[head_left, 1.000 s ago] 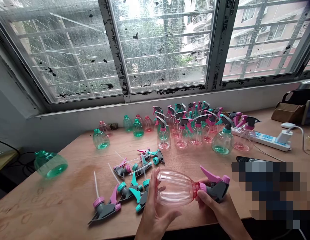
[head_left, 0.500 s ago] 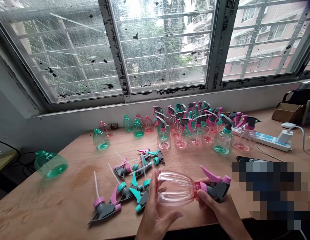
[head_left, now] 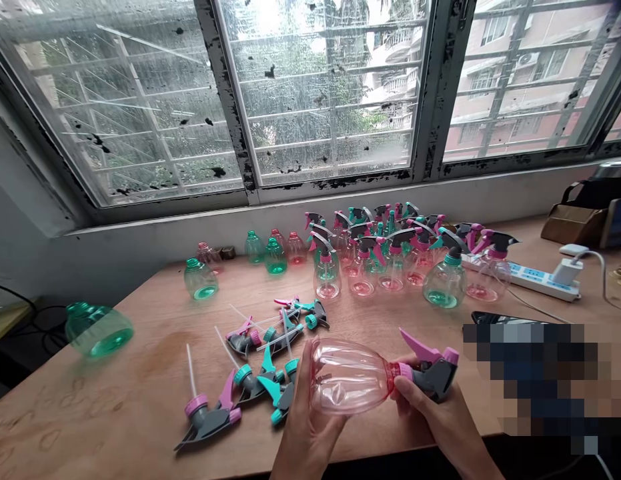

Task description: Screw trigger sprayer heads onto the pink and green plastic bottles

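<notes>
A clear pink spray bottle lies sideways between my hands, over the table's front edge. My left hand is wrapped round its base end, thumb underneath. At the neck, my right hand is closed on the pink collar of the grey-and-pink trigger sprayer, which sits on the bottle's mouth. Just left of my left hand lie several loose trigger sprayers; one has a pink collar and its thin tube points up, another has teal parts.
Several bottles fitted with sprayers stand at the back. Bottles without sprayers include a green one at back left and another green bottle near the left edge. A power strip with cables and a dark phone lie to the right.
My left thumb has moved in against the bottle, and the hand has closed round its base. My right hand keeps its hold at the collar. The view has shifted slightly.
</notes>
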A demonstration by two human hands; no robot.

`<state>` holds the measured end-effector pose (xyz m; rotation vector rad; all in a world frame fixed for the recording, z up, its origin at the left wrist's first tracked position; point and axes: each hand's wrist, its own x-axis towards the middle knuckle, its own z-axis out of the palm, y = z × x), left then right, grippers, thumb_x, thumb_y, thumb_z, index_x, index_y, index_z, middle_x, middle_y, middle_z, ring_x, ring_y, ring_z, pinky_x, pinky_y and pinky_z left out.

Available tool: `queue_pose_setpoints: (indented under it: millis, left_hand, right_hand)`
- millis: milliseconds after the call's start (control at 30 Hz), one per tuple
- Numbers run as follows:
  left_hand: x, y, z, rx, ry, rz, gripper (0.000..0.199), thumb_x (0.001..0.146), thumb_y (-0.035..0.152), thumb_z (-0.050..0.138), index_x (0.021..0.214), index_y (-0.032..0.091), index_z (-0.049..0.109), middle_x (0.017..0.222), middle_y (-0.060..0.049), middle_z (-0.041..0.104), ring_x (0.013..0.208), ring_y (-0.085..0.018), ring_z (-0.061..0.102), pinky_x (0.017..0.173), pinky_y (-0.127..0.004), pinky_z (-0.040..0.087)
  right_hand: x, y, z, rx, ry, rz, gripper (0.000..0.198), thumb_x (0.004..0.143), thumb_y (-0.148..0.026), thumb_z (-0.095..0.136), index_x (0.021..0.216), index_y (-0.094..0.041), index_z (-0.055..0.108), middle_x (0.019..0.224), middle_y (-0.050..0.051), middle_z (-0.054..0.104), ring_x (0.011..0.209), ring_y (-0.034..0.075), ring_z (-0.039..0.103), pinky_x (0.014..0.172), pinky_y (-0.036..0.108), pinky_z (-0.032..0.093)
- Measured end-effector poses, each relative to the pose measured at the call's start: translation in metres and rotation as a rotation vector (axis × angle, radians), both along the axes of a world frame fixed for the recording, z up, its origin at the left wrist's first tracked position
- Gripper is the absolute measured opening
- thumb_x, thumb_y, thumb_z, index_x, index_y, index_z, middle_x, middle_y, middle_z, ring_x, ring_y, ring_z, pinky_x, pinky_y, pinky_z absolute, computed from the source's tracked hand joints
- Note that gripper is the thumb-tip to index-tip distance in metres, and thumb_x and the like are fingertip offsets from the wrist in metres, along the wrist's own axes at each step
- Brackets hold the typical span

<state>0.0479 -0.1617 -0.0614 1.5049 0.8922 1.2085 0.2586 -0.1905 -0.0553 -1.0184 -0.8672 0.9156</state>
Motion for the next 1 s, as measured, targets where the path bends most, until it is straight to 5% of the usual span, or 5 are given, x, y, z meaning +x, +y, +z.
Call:
queue_pose_setpoints:
  millis: [167,367,533,700,1000]
  left_hand:
    - [-0.0006,-0.0027,0.0037,0.006,-0.043,-0.037,0.106,0.083,0.049,0.082,0.165,0.034,0.018,0.173,-0.009,0.024,0.158,-0.038,0.023,0.130,-0.051,0.017]
    - [-0.0009,-0.0013,0.0078,0.012,-0.013,-0.021,0.095,0.082,0.048,0.083,0.161,0.036,0.032,0.174,-0.006,0.022,0.152,-0.040,0.034,0.128,-0.051,0.026]
    - [-0.0004,-0.0001,0.0018,0.013,-0.012,-0.017,0.082,0.093,0.047,0.073,0.161,0.042,0.028,0.174,-0.005,0.021,0.146,-0.035,0.045,0.125,-0.052,0.033]
    - [-0.0033,0.0013,-0.0010,0.009,-0.030,-0.060,0.103,0.081,0.051,0.084,0.163,0.041,0.022,0.174,-0.005,0.020,0.149,-0.040,0.040,0.125,-0.053,0.032]
    - [-0.0024,-0.0002,0.0026,0.074,0.051,-0.041,0.091,0.089,0.048,0.076,0.162,0.042,0.023,0.174,-0.003,0.021,0.155,-0.037,0.029,0.127,-0.050,0.028]
  right_hand:
    - [0.0013,-0.0018,-0.0015,0.001,-0.031,0.052,0.031,0.081,-0.050,0.086,0.091,-0.022,0.076,0.059,-0.002,0.072,0.046,0.014,0.062,0.049,0.024,0.051]
    - [0.0014,-0.0010,-0.0005,0.016,0.030,0.062,0.030,0.081,-0.048,0.086,0.092,-0.022,0.075,0.059,-0.002,0.073,0.046,0.013,0.062,0.048,0.023,0.052]
    - [0.0017,-0.0005,-0.0013,0.011,0.034,0.057,0.033,0.081,-0.049,0.087,0.093,-0.021,0.074,0.060,-0.001,0.073,0.045,0.014,0.063,0.046,0.023,0.051]
    - [0.0016,-0.0024,-0.0010,-0.005,0.007,0.074,0.034,0.080,-0.050,0.087,0.092,-0.021,0.075,0.059,-0.001,0.073,0.047,0.015,0.063,0.049,0.025,0.052]
    - [0.0047,0.0016,-0.0047,0.042,0.002,0.080,0.028,0.086,-0.047,0.083,0.092,-0.022,0.073,0.061,-0.001,0.073,0.046,0.012,0.063,0.047,0.021,0.051]
